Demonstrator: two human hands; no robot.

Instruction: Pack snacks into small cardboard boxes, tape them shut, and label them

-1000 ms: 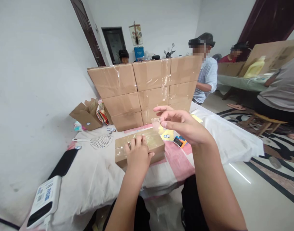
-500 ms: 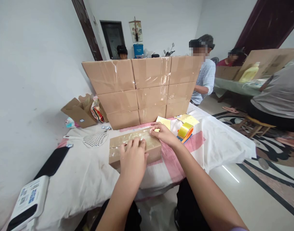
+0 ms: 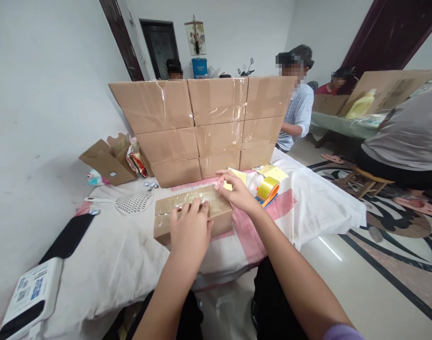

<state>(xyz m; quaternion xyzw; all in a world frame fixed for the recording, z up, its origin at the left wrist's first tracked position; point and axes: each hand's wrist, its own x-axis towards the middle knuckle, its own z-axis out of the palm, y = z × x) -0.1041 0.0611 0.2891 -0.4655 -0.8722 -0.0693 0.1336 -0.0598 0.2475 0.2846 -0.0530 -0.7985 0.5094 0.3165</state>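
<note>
— Lying flat on the cloth-covered desk (image 3: 123, 255), the long brown cardboard box (image 3: 192, 218) runs its long axis left to right, its right end angled slightly away from the person. Which hands are on it?

— Both. The left hand (image 3: 190, 226) rests palm down on the near middle of the top, fingers spread and pressed flat. The right hand (image 3: 237, 191) sits at the box's far right corner, fingertips bent down onto the edge; whether they pinch anything I cannot tell.

— What is the surface like?

— Matte cardboard, with wrinkled, glossy clear tape along the top. The cloth under it is white with a pink stripe.

— And nearby?

— A yellow roll of tape in an orange dispenser (image 3: 268, 190) lies just right of the right hand. Behind stands a wall of taped brown cartons (image 3: 205, 123), three wide. A white perforated swatter (image 3: 132, 203) lies to the left.
</note>
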